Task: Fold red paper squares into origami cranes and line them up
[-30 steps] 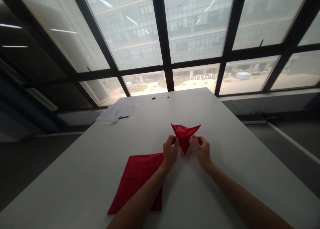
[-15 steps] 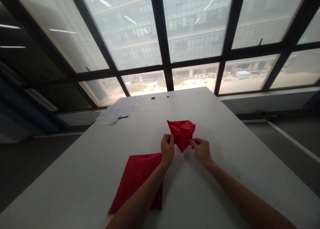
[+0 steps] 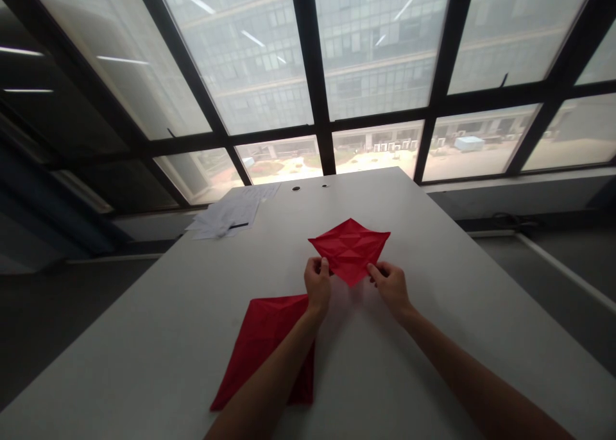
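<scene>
A creased red sheet of paper (image 3: 350,251) is held up over the table, spread out in a diamond shape with one corner pointing toward me. My left hand (image 3: 317,283) pinches its lower left edge between thumb and fingers. On the other side, my right hand (image 3: 389,283) grips the lower right edge the same way. Near my left forearm lies a larger red folded piece (image 3: 262,337), flat on the table and partly covered by that arm.
The white table (image 3: 158,337) stretches toward tall dark-framed windows (image 3: 375,49). At its far left lie loose white papers (image 3: 224,209) with a black pen (image 3: 239,226) on them. Two small round holes show near the far edge.
The red paper has opened out from a folded, crumpled shape into a wider, flatter diamond. Both hands keep their pinch, and the left has shifted slightly left.
</scene>
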A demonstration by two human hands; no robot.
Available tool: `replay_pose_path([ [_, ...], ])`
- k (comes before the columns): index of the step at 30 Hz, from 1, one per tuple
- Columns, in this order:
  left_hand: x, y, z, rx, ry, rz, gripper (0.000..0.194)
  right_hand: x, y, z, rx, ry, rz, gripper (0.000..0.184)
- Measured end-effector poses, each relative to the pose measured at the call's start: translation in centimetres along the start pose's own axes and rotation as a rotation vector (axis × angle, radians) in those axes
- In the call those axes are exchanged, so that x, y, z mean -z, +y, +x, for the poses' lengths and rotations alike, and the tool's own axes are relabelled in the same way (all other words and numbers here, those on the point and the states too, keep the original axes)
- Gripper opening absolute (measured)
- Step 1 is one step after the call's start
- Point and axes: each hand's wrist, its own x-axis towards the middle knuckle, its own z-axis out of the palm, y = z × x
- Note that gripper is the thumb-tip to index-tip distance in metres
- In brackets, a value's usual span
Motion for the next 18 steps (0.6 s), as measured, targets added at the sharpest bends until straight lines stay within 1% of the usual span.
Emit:
replay_pose_path([
  [3,-0.2,-0.5,0.2,0.129,-0.034,-0.161,0.023,-0.3,0.4,0.2,-0.039,0.056,0.104,0.035],
  [5,-0.4,-0.6,0.3,0.21,-0.059,-0.251,0.023,-0.3,0.6,0.3,-0.051,0.065,0.163,0.033],
  [7,-0.4,-0.7,0.4,0.275,-0.083,-0.316,0.024,-0.3,0.6,0.3,-0.044,0.046,0.203,0.03],
  [9,-0.3,-0.7,0.6,0.321,-0.102,-0.359,0.027,-0.2,0.5,0.2,-0.031,-0.002,0.231,0.026],
  [11,-0.2,-0.7,0.7,0.345,-0.103,-0.395,0.031,-0.2,0.3,0.1,-0.029,-0.047,0.262,0.023],
  [13,-0.2,-0.7,0.7,0.36,-0.101,-0.438,0.03,-0.2,0.2,0.1,-0.04,-0.05,0.305,0.022],
  [16,-0.5,-0.5,0.6,0.401,-0.151,-0.503,0.024,-0.1,0.2,0.6,-0.039,0.022,0.353,0.022],
  [18,-0.5,-0.1,0.7,0.422,-0.201,-0.543,0.024,0.5,-0.2,1.2,-0.005,0.096,0.349,0.022],
])
